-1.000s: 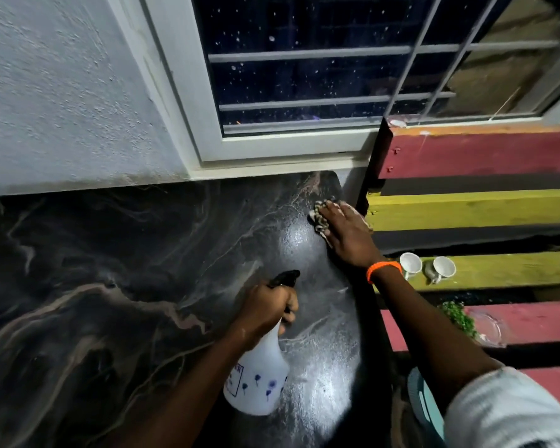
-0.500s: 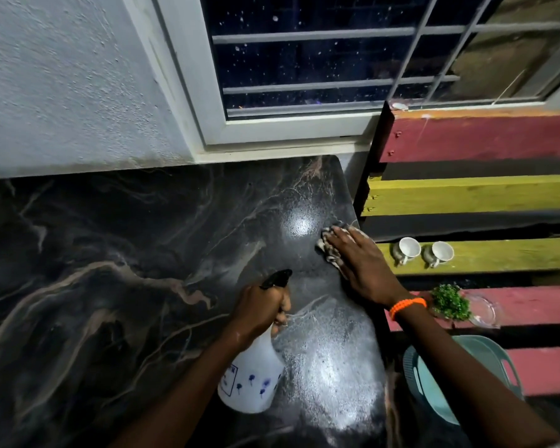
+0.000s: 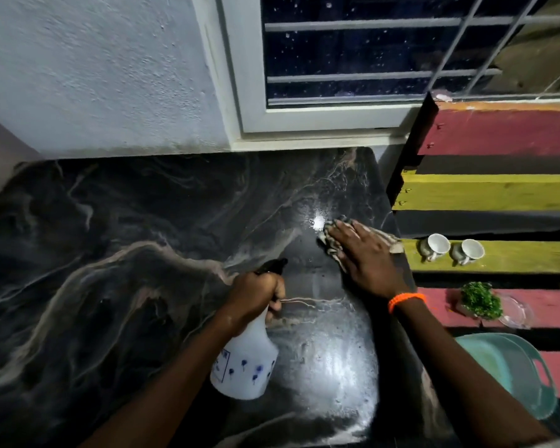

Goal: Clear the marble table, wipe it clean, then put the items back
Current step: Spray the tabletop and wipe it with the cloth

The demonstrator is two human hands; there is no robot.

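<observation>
The black marble table with pale veins fills the lower left; its right part is wet and shiny. My left hand grips the neck of a white spray bottle with a black nozzle, held over the table. My right hand lies flat on a striped cloth, pressing it on the marble close to the table's right edge. An orange band circles that wrist.
A red and yellow slatted bench stands right of the table. On it sit two white cups, a small green plant and a clear glass dish. A teal basin is lower right. Wall and barred window behind.
My right hand has slid the cloth from the table's far right corner back toward me along the right edge. The left hand still holds the bottle in the same spot.
</observation>
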